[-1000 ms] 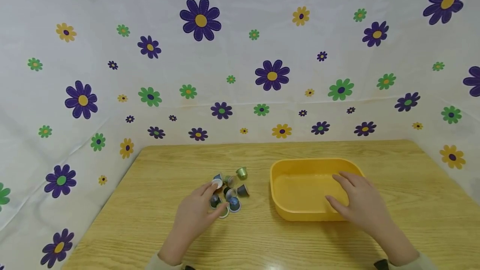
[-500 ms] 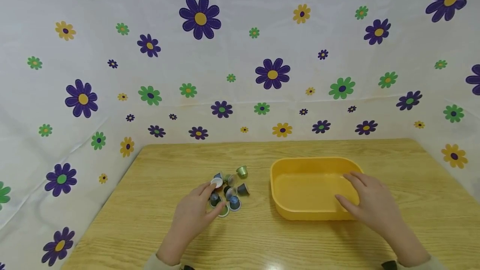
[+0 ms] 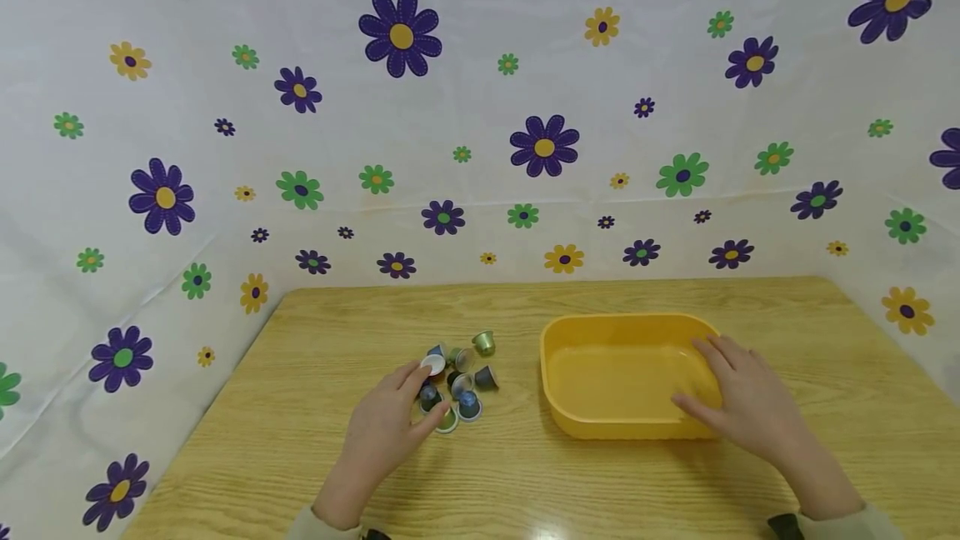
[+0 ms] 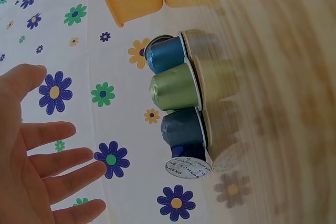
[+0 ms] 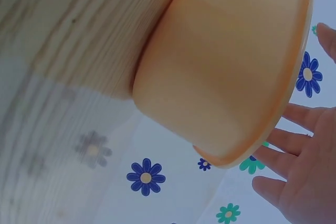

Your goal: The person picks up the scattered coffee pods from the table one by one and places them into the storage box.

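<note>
Several coffee capsules (image 3: 468, 405) lie in a loose cluster left of the table's middle, blue, green and dark. In the left wrist view a green capsule (image 4: 176, 88) and a dark teal capsule (image 4: 182, 127) stand lid-down; a tipped one shows its printed lid (image 4: 188, 168). My left hand (image 3: 386, 423) hovers at the cluster's left side with fingers and thumb spread, holding nothing. On the right, my right hand (image 3: 753, 398) is over the right end of a yellow plastic tub (image 3: 600, 430), fingers loosely extended and overlapping its rim. Nothing is seen in that hand.
The wood-grain table (image 3: 510, 490) carries the tub and capsules. A green capsule (image 3: 484, 343) and a dark one (image 3: 486, 378) lie at the cluster's right edge. White flower-print cloth (image 3: 465, 107) hangs behind and at both sides.
My right hand has shifted rightward, from over the tub's inside to its right end. The left hand stays nearly still beside the capsules, which have not moved.
</note>
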Demonstrator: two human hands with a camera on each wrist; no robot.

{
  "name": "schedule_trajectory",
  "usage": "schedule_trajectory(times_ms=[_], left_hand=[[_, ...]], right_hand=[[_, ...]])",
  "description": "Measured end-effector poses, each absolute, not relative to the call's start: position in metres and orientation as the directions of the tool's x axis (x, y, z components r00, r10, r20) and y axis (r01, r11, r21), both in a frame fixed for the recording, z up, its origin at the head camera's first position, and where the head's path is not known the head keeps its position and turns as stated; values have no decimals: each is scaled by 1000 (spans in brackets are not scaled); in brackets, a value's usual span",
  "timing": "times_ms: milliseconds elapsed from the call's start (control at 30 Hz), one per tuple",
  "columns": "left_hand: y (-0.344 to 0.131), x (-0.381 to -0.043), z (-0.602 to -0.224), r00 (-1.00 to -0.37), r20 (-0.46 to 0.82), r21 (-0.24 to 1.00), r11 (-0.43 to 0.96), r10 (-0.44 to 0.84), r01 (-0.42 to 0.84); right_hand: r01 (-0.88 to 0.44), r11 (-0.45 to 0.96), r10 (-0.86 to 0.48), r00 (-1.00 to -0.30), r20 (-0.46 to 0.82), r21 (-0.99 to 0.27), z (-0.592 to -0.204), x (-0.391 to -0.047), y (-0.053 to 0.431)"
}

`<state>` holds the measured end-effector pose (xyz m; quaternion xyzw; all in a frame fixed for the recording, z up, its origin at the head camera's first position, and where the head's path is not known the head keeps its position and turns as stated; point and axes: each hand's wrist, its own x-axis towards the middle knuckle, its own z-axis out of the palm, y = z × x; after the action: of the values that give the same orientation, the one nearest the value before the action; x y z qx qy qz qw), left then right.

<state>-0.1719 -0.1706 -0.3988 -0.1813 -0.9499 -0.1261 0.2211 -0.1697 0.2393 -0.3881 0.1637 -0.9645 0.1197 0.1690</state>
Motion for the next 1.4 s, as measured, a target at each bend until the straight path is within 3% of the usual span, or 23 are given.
schedule_trajectory(times_ms=[300, 667, 1400], left_hand=[[-171, -172, -400, -839, 467, 185, 896, 281, 403], [-175, -174, -401, -813, 491, 173, 881, 311, 441], [-189, -193, -388, -916, 291, 315, 876, 277, 365]], right_hand=[[-325, 913, -277, -937, 210, -245, -392, -171, 245], [-304, 908, -278, -952, 129, -289, -401, -175, 251], [-302, 899, -289, -953, 89, -317, -403, -177, 254]])
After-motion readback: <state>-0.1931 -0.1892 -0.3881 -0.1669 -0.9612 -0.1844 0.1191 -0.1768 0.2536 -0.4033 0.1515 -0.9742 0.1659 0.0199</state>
